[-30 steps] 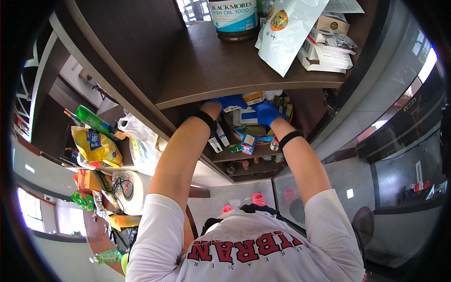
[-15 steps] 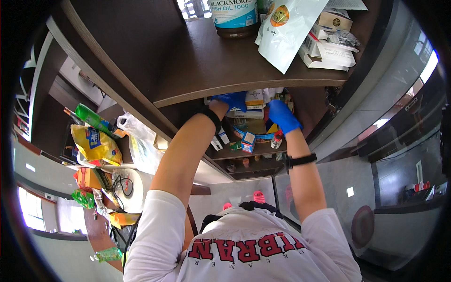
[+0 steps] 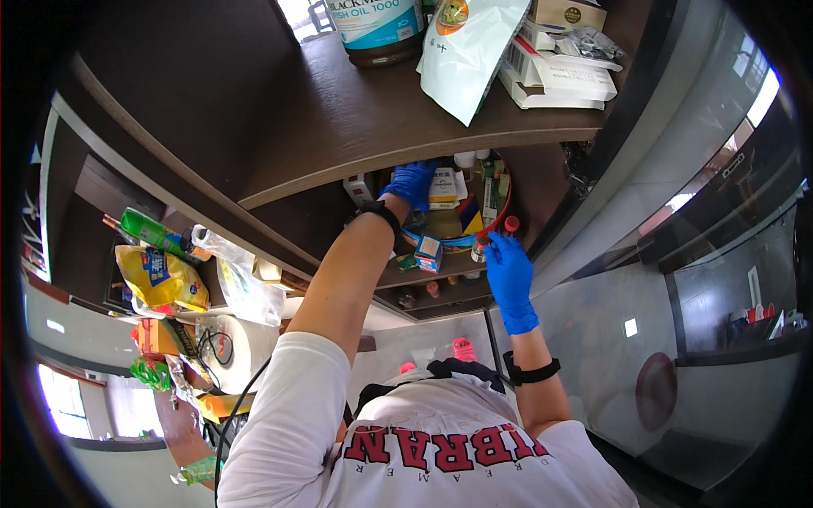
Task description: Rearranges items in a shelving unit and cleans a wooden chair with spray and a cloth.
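Note:
My left hand (image 3: 412, 184), in a blue glove, reaches under the upper shelf to the left side of a round basket (image 3: 508, 199). It lies against a white and yellow medicine box (image 3: 442, 188); the shelf edge and the hand's own back hide most of its fingers. Outside the basket's front right rim, my gloved right hand (image 3: 511, 275) has its fingers closed at a small red-capped bottle (image 3: 478, 248). A second red cap (image 3: 511, 224) shows just beyond these fingers. Left of the bottle, a small blue and white box (image 3: 428, 254) stands in front of the basket.
Above, the dark upper shelf (image 3: 339, 127) carries a large brown bottle (image 3: 381, 34), a white pouch (image 3: 466, 68) and several cartons (image 3: 559, 80). A glass door (image 3: 584, 212) stands at the right. Bags and bottles, including a yellow bag (image 3: 161, 275), lie at the left.
My right hand has moved from the basket's right rim down toward me, to the small bottle. The left hand has shifted slightly, staying at the boxes. The whole view has shifted a little.

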